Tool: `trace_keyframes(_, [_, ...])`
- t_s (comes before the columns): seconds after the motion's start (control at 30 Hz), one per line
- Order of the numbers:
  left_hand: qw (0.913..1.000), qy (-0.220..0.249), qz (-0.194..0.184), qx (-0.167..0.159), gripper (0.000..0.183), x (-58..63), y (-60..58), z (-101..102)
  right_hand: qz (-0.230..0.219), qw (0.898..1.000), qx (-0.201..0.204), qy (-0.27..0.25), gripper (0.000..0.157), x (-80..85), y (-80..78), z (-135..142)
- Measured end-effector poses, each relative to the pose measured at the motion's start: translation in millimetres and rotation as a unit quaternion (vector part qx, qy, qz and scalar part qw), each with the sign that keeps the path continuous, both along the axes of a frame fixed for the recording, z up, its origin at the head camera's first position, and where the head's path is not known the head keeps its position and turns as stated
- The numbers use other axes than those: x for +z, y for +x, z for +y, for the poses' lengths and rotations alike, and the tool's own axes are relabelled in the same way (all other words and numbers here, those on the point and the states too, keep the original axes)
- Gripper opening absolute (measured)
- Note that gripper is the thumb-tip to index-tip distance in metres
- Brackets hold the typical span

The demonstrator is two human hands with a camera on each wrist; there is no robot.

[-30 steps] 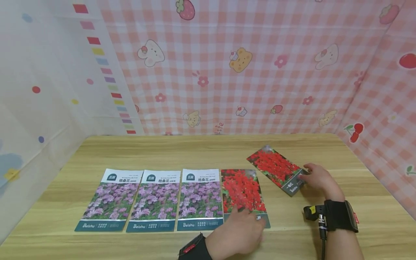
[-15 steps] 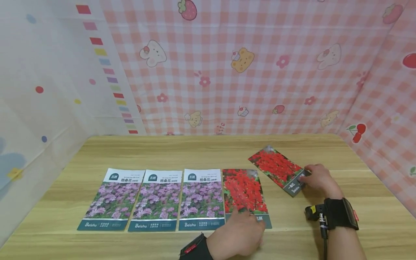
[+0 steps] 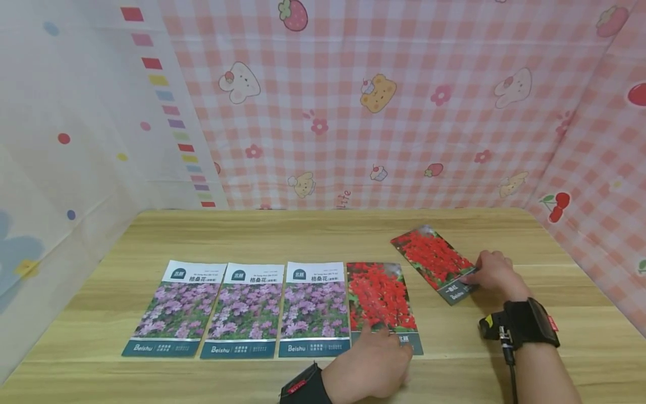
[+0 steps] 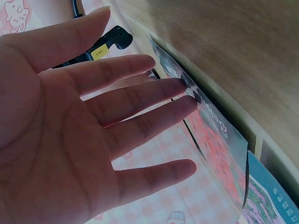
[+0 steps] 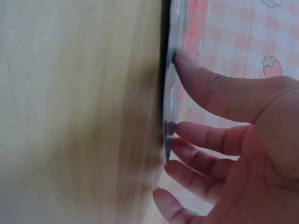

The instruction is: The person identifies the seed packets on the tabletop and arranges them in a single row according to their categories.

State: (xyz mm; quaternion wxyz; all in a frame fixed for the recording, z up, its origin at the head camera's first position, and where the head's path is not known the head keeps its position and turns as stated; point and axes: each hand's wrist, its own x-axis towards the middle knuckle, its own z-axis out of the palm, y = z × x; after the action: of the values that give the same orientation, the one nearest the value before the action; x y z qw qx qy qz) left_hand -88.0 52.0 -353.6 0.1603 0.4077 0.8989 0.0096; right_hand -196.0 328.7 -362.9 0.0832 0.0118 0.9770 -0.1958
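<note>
In the head view my left hand (image 3: pixel 375 365) rests its fingertips on the lower part of an upright red-flower seed packet (image 3: pixel 378 297). The left wrist view shows those fingers spread and fairly straight, thumb held away. To the right, my right hand (image 3: pixel 499 274) pinches the lower right corner of another red-flower seed packet (image 3: pixel 431 258), which lies slanted with its top toward the back left. In the right wrist view, the thumb (image 5: pixel 205 86) and index fingertip meet this packet's face, and other fingers curl by its edge.
Three purple-flower seed packets (image 3: pixel 174 308) stand in a row left of the red one, all upright on the wooden table (image 3: pixel 303 235). Patterned cloth (image 3: pixel 328 112) walls the back and sides. A cable (image 3: pixel 511 359) hangs from the right wrist's camera.
The slanted red-flower packet has shifted slightly to the right and turned a little with my right hand. My left hand stays on the upright packet. The head view has drifted slightly.
</note>
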Motion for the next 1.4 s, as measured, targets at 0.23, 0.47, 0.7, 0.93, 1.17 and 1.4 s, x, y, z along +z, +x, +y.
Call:
trace_keyframes(0.23, [1.0, 0.0, -0.002, 0.002, 0.035, -0.1, -0.2, 0, -0.029, 0.998, -0.017, -0.05, 0.029, 0.7, 2.4, 7])
trace_keyframes(0.47, [1.0, 0.005, -0.003, 0.0, 0.034, -0.1, 0.0, 0, -0.022, 0.995, -0.021, -0.09, 0.019, -1.1, 5.8, 11])
trace_keyframes(0.7, [1.0, 0.003, -0.004, 0.007, 0.036, 1.0, -0.3, -2, -0.044, 0.974, -0.05, -0.217, 0.013, -0.5, 13.6, 16])
trace_keyframes(0.93, [0.9969, 0.038, 0.04, 0.056, 0.029, 5.2, -2.7, -3, -0.049, 0.942, -0.054, -0.327, 0.009, 3.0, 21.2, 19])
trace_keyframes(1.17, [0.9845, 0.12, 0.072, 0.105, 0.025, 9.1, -7.4, -5, -0.003, 0.942, -0.025, -0.334, 0.016, 19.6, 27.4, 12])
trace_keyframes(1.4, [0.9688, 0.188, 0.075, 0.143, 0.02, 9.6, -12.6, -8, -0.004, 0.932, 0.02, -0.362, 0.015, 38.0, 35.7, -10])
